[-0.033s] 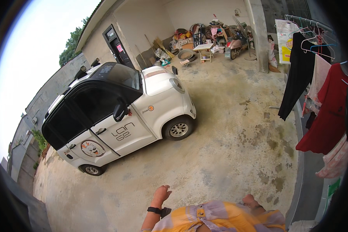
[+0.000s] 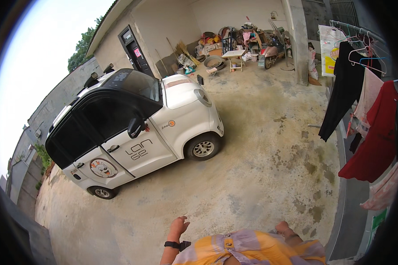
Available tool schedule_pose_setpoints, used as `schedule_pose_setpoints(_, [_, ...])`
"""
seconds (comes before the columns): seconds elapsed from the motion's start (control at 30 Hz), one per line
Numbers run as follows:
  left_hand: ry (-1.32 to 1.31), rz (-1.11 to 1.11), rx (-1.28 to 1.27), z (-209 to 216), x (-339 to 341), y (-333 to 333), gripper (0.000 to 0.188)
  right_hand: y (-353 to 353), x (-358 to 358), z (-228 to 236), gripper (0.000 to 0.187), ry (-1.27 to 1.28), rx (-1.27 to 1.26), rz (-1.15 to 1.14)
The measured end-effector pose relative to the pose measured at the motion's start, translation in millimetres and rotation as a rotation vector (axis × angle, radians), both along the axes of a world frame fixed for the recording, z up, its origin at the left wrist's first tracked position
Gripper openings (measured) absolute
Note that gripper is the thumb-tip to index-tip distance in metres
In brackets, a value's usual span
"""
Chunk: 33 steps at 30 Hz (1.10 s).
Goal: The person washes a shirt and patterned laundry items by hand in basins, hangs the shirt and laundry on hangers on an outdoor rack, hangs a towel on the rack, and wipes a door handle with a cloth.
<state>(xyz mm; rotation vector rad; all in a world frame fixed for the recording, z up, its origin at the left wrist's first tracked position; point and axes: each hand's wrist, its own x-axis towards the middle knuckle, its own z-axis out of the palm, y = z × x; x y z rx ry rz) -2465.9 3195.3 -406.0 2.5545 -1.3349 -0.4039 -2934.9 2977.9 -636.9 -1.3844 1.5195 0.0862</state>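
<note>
My left hand (image 2: 178, 226) is raised over the concrete floor at the bottom, with a dark band on its wrist. Its fingers are loosely bent, a thumb and fingertip standing apart, and nothing shows in them. On the other side of my yellow and grey checked clothing (image 2: 252, 243), my right hand (image 2: 284, 228) has its fingers curled in, with no object visible. Neither hand touches anything. Ahead to the left stands a small white car (image 2: 152, 152) with black windows, its front pointing right.
Clothes hang on a rack (image 2: 358, 28) at the right: black trousers (image 2: 340, 88) and a red shirt (image 2: 371, 141) among them. At the back, a small table (image 2: 233, 54), a scooter (image 2: 269, 57) and heaped household things stand by a wall. A dark door (image 2: 135, 53) is behind the car.
The view has shifted slightly; the hanging clothes sit a little lower and farther right. My left hand is slightly lower and more to the left in the picture.
</note>
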Motion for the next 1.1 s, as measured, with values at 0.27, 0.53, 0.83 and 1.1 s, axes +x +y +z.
schedule_pose_setpoints(0.27, [0.113, 0.329, 0.368, -114, 127, -40, 0.024, -201, 93, 6, 0.017, 0.352, -0.405, 0.425])
schedule_pose_setpoints(0.53, [-0.019, 0.020, 0.165, -16, 265, -476, 0.036, -515, 186, 228, 0.003, -0.051, -1.153, -0.766])
schedule_pose_setpoints(0.83, [-0.128, -0.691, 0.106, 50, 223, -974, 0.031, -776, 204, 437, 0.021, -0.322, -2.098, -1.077])
schedule_pose_setpoints(1.1, [0.027, -0.642, 0.284, 90, 177, -1280, 0.037, -1080, 221, 575, 0.006, -1.880, -1.485, -0.216])
